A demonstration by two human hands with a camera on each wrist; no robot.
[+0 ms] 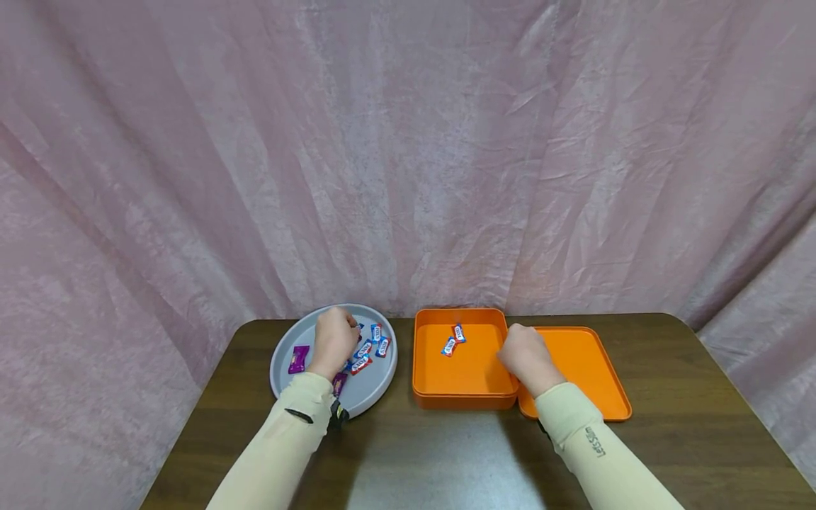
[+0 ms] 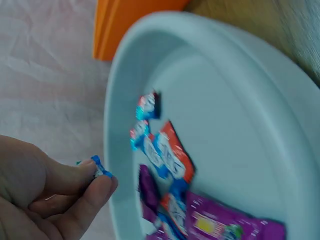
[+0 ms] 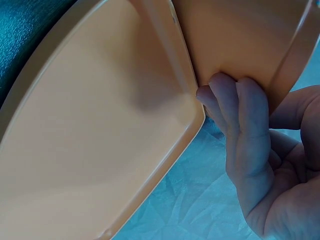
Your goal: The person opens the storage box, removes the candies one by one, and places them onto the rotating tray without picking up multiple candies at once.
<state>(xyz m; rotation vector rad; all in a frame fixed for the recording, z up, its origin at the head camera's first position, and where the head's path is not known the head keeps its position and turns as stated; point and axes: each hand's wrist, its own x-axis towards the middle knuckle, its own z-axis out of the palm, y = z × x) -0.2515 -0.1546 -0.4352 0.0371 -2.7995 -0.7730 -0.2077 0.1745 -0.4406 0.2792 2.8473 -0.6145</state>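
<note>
In the left wrist view, my left hand (image 2: pixel 65 192) pinches a small blue-wrapped candy (image 2: pixel 101 169) between thumb and finger, by the rim of the round grey tray (image 1: pixel 377 388). Several blue, white and red wrapped candies (image 2: pixel 172 155) lie in that tray, along with purple-wrapped ones (image 2: pixel 210 220). From the head, my left hand (image 1: pixel 334 341) covers part of the tray. My right hand (image 1: pixel 529 356) grips the right wall of the square orange box (image 1: pixel 468 377), fingers on one side of it. Two blue and red candies (image 1: pixel 459 333) lie inside the box.
A shallow orange lid or tray (image 1: pixel 593 368) lies on the table right of the box, partly under my right hand. The wooden table (image 1: pixel 433 453) extends in front. A pink curtain (image 1: pixel 408 156) hangs right behind its back edge.
</note>
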